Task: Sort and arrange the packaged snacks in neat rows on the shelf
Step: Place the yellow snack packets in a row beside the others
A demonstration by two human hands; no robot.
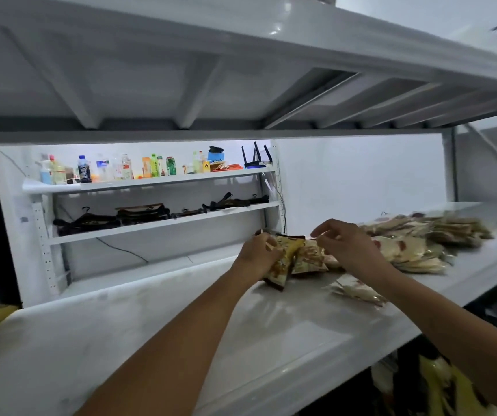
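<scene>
We reach up to the white shelf [181, 310] with both hands. Our left hand [257, 256] has its fingers curled round a yellow and brown pack [284, 267]. The pack is tilted, with its low end down on the shelf, about halfway along it. Our right hand [344, 246] is just beside it, with its fingers bent over a second pack [310, 259] that lies against the first one. We cannot tell if that hand pinches something or only hovers there, because the fingertips are blurry. To the right lies a big heap of packs [421, 238], all mixed up and not in rows, so we think most of the sorting is not done yet. One pale pack [356, 291] lies alone near the front edge of the shelf, right under our right arm. That is the first thing that could go wrong: if we pull that arm back low, it could sweep the pale pack off the edge. The heap could slip too. Its packs look smooth and shiny and lie on top of each other, so a tug on a low one could make the rest slide apart. The pack in our left hand rests on a thin end, so it may flop over when we let go, and then the row is not neat. If we squeeze it too hard, the snacks inside could break. Far back, bottles [106, 171] stand on a small rack [151, 182], well apart from our work.
</scene>
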